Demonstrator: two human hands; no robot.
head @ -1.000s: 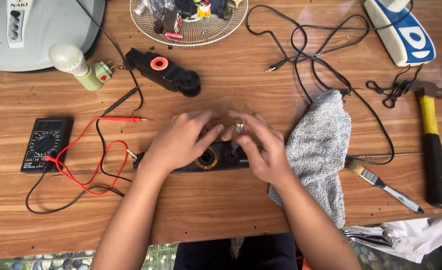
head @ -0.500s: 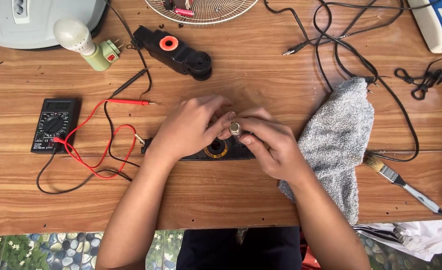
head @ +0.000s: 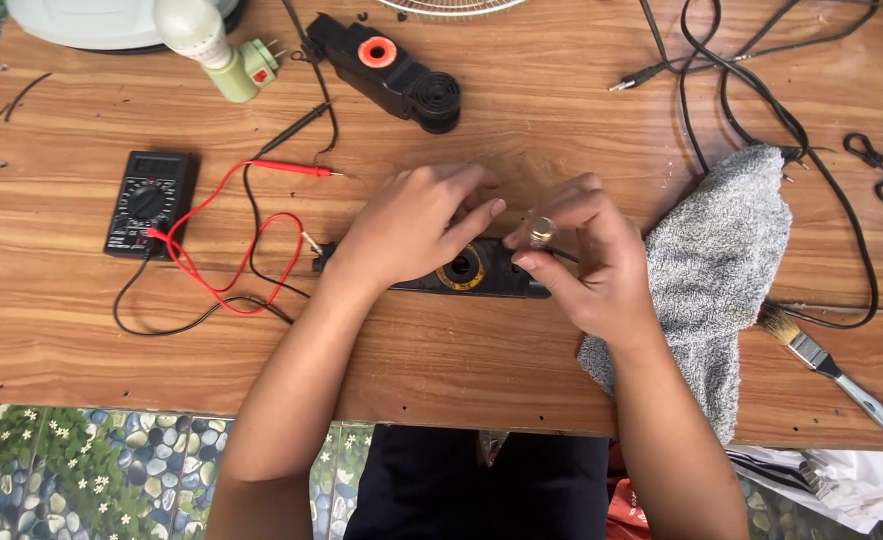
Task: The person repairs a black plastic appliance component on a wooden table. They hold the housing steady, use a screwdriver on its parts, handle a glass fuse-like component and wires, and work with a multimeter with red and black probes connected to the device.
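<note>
1. Hands first: our left hand (head: 412, 228) lies curled over the left end of a flat black part (head: 467, 272) in the middle of the wooden tabletop (head: 442, 360), fingers bent and pressing down on it.
2. Our right hand (head: 592, 262) pinches a small silvery cylinder (head: 541, 232) between thumb and fingertips, just above the right end of that black part. So it's closed on the cylinder, not loose.
3. The black part has an orange-yellow ring (head: 461, 270) showing between the two hands.
4. Right next to the right wrist there's a grey cloth (head: 712, 270), partly tucked under the hand.
5. Off to the left sits a black multimeter (head: 148, 203) with its red lead (head: 224, 232) looped across the wood; the probe tip lies near our left hand but apart from it.
6. Up top: a second black piece with an orange ring (head: 386, 68), and a white bulb in a green plug adapter (head: 214, 48).
7. Far right, a paintbrush (head: 830, 366) lies past the cloth, and black cables (head: 762, 110) snake around the upper right corner.
</note>
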